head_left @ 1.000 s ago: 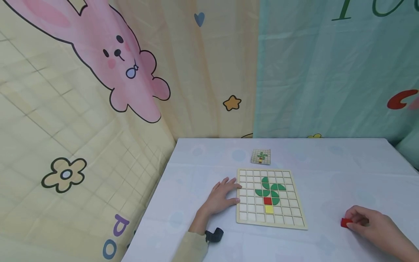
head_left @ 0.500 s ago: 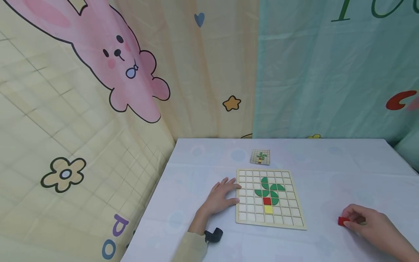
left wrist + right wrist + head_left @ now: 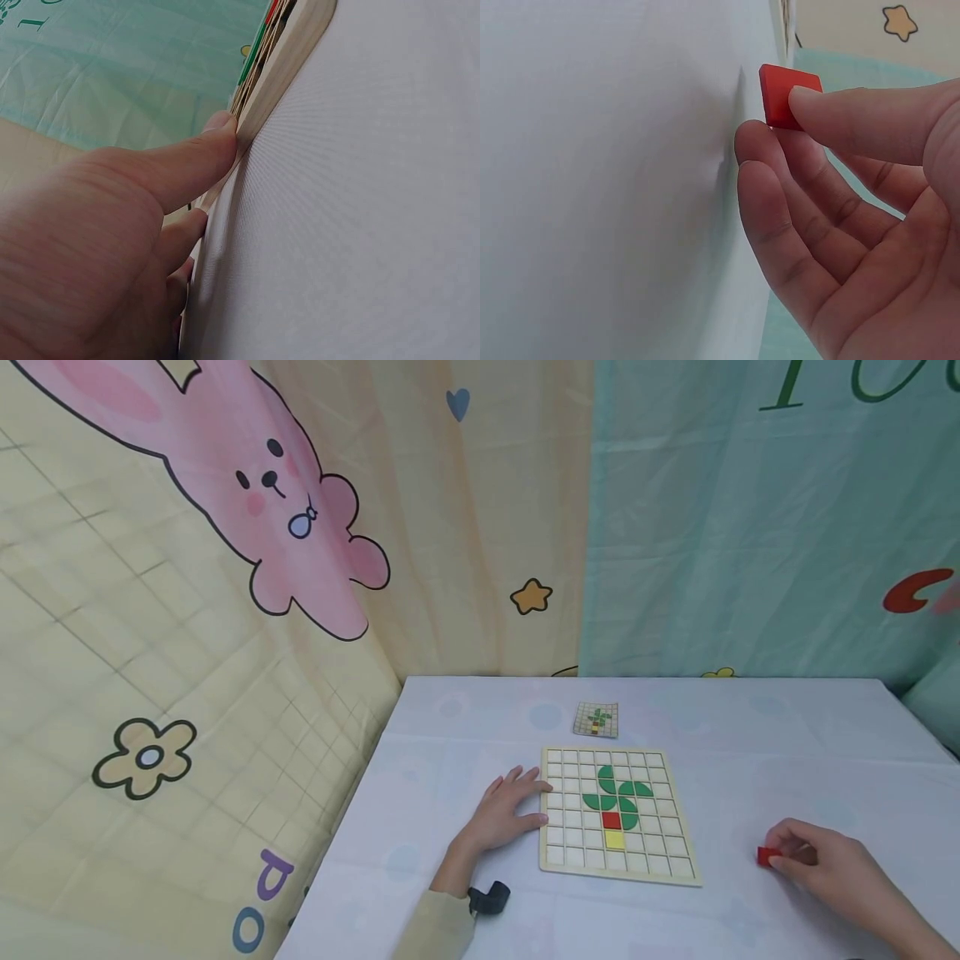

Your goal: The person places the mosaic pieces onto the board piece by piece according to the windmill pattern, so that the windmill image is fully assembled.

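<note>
My right hand [image 3: 832, 864] pinches a red square tile [image 3: 780, 94] between thumb and fingers, over the table right of the board. The wooden grid board [image 3: 570, 857] lies flat, holding several green rounded pieces [image 3: 637, 788], one red square [image 3: 612, 820] and, just below it, one yellow square [image 3: 615, 840]. At the board's left edge rests my left hand [image 3: 504, 814], its thumb and fingers spread and touching the rim. The left wrist view shows the thumb [image 3: 199, 165] against the board's wooden side [image 3: 277, 75].
Behind the board lies a small pattern card [image 3: 597, 720] printed with a similar green, red and yellow figure. A white cloth covers the table [image 3: 450, 735]. Printed curtains [image 3: 480, 527] hang along the back and left side.
My right hand has moved left toward the board, carrying the red tile with it. The left hand stays at the board's edge, and the pieces on the board have not moved.
</note>
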Demonstrator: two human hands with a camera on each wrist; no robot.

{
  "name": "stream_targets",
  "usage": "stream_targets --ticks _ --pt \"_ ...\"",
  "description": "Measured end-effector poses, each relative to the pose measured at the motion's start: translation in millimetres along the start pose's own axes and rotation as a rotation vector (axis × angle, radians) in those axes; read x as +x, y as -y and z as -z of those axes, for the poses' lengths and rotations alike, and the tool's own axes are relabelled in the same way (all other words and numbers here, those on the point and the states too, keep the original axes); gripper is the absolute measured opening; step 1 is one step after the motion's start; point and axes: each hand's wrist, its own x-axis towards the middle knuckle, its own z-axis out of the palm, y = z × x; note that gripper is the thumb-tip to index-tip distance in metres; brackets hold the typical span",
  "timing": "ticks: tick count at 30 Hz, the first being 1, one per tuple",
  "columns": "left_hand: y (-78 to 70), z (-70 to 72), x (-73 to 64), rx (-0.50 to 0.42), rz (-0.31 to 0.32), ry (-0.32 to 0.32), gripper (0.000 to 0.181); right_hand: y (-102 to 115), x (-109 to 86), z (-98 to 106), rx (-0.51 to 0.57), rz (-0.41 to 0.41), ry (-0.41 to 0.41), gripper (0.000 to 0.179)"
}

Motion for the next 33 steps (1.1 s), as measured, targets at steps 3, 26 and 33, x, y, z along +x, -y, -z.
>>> stream_targets --ticks 3,26,33 --pt "-0.7 0.2 -0.2 -0.003 0.0 0.004 0.048 3 0.5 -2 0.003 0.017 -0.01 0.02" --pt "0.5 -1.3 -0.2 -0.009 -0.003 0.004 0.049 41 17.0 -21 0.055 0.03 -0.026 0.019" --pt "2.3 -1.7 0.9 0.007 -0.002 -0.001 0.048 52 18.8 -27 0.078 0.031 -0.006 0.018"
